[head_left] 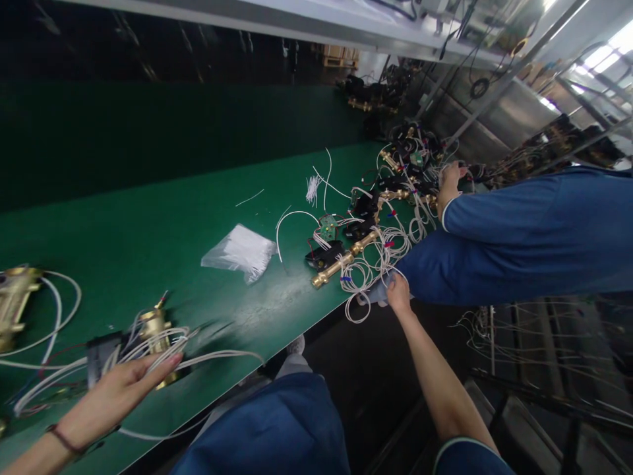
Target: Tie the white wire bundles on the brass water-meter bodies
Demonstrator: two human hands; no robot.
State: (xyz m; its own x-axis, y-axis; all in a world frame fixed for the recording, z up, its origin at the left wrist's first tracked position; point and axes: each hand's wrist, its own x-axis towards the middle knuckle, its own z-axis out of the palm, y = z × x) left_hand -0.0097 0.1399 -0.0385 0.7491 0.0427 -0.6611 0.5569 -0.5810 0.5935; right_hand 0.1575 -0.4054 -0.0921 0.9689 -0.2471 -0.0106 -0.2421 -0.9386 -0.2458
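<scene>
My left hand is closed around a bundle of white cables, over a brass fitting with a black part beside it. These lie near the table's front edge; the fingers under the cables are partly hidden. At the same edge, further right, my right hand pinches a looped white cable with a blue tie around it. That cable's coil hangs partly over the edge. Just behind it lies a brass pipe with a black housing and a green circuit board.
A clear bag of white strips lies mid-table, with loose white ties beyond. At far left sits another brass fitting. A co-worker's hand touches more assemblies at the right. A shelf overhangs the green table.
</scene>
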